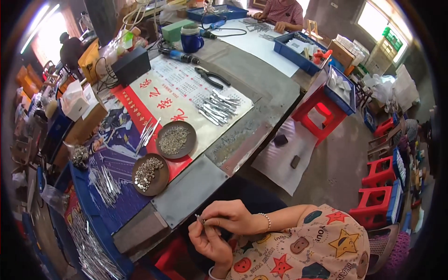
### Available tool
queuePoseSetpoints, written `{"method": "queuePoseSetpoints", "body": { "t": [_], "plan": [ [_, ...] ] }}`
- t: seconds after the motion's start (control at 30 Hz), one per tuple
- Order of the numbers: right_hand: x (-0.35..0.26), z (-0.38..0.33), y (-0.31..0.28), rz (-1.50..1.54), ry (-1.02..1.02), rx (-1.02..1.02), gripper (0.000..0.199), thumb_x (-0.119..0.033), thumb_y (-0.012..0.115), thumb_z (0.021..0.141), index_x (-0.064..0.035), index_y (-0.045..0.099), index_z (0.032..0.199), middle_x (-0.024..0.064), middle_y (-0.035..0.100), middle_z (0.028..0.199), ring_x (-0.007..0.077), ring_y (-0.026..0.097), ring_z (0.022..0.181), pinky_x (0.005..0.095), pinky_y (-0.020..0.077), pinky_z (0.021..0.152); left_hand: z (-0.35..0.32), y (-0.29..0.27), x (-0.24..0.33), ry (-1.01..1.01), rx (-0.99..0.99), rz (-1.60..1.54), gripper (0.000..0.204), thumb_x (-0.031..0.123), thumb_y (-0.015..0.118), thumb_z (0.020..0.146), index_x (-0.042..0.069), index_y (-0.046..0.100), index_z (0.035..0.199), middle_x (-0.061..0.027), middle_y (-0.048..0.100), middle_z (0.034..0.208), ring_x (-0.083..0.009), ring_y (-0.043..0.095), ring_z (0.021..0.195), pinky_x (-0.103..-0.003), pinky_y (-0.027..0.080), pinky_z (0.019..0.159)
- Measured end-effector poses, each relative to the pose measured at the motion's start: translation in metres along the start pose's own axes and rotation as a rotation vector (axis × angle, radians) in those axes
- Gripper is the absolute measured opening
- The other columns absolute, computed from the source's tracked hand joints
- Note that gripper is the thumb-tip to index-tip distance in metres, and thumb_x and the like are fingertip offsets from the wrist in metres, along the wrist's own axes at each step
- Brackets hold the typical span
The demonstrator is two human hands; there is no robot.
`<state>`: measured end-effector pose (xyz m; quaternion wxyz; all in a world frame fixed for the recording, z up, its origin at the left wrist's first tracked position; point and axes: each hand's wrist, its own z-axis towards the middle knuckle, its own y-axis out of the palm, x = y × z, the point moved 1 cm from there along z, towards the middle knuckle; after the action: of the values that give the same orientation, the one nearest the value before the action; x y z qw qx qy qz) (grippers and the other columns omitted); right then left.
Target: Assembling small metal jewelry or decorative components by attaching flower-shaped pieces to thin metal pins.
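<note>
Small metal piece [199, 218], partly hidden, between the fingertips of both hands, left hand [210, 243] pinching from below, right hand [232, 217] pinching from above, near table [189, 182] edge, lower dish [161, 183] of silver beads, upper dish [191, 145] of smaller bits, silver strips [218, 108], black pliers [212, 78], blue mug [192, 42]

Sleeve [308, 256]: was peach, printed with red and yellow stars [345, 243].
Bracelet [268, 220]: was pale, beaded.
Wristband [211, 273]: was pale.

We get white glare from the right window [374, 19] and a tube lamp [40, 28] at upper left, glints off the metal strips [219, 107], and fisheye bending toward a black rim.
</note>
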<state>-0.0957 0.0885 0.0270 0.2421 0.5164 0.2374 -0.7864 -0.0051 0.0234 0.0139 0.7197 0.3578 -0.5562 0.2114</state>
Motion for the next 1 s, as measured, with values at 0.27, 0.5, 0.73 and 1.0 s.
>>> {"method": "queuePoseSetpoints", "body": {
  "t": [0.27, 0.5, 0.73, 1.0],
  "plan": [
    [-0.009, 0.000, -0.004, -0.166, -0.094, -0.025, 0.012, -0.004, 0.067, 0.080, 0.0012, 0.063, 0.090, 0.0116, 0.064, 0.085, 0.0250, 0.064, 0.072, 0.0293, 0.0515, 0.060, -0.005, -0.001, -0.002, 0.044, -0.018, 0.003, 0.013, 0.001, 0.046, 0.094, 0.000, 0.048, 0.107, -0.0034, 0.048, 0.104, -0.0095, 0.047, 0.086, -0.021, 0.039, 0.071],
    [-0.002, -0.005, -0.001, -0.329, -0.171, -0.059, 0.014, -0.008, 0.063, 0.083, 0.0000, 0.055, 0.075, 0.0119, 0.056, 0.072, 0.0268, 0.057, 0.059, 0.0320, 0.0463, 0.050, -0.013, 0.002, 0.007, -0.058, -0.063, -0.014, 0.003, 0.001, 0.046, 0.095, 0.000, 0.048, 0.096, -0.0027, 0.050, 0.095, -0.0089, 0.047, 0.086, -0.022, 0.040, 0.074],
    [0.017, -0.002, -0.001, -0.184, -0.191, -0.096, 0.018, -0.018, 0.064, 0.081, -0.0036, 0.058, 0.072, 0.0123, 0.057, 0.073, 0.0279, 0.057, 0.062, 0.0348, 0.0472, 0.053, -0.008, -0.007, -0.001, -0.048, -0.153, 0.024, 0.006, -0.001, 0.052, 0.090, 0.001, 0.057, 0.092, -0.0102, 0.051, 0.100, -0.0151, 0.052, 0.088, -0.024, 0.043, 0.079],
    [0.017, 0.002, -0.006, -0.277, -0.201, -0.253, 0.020, -0.010, 0.056, 0.076, -0.0012, 0.046, 0.062, 0.0112, 0.048, 0.061, 0.0241, 0.046, 0.047, 0.0306, 0.0365, 0.043, -0.007, -0.012, -0.016, -0.112, -0.178, -0.157, 0.027, -0.008, 0.049, 0.090, -0.001, 0.054, 0.116, -0.0065, 0.047, 0.107, -0.0076, 0.049, 0.085, -0.019, 0.043, 0.072]
  ]
}}
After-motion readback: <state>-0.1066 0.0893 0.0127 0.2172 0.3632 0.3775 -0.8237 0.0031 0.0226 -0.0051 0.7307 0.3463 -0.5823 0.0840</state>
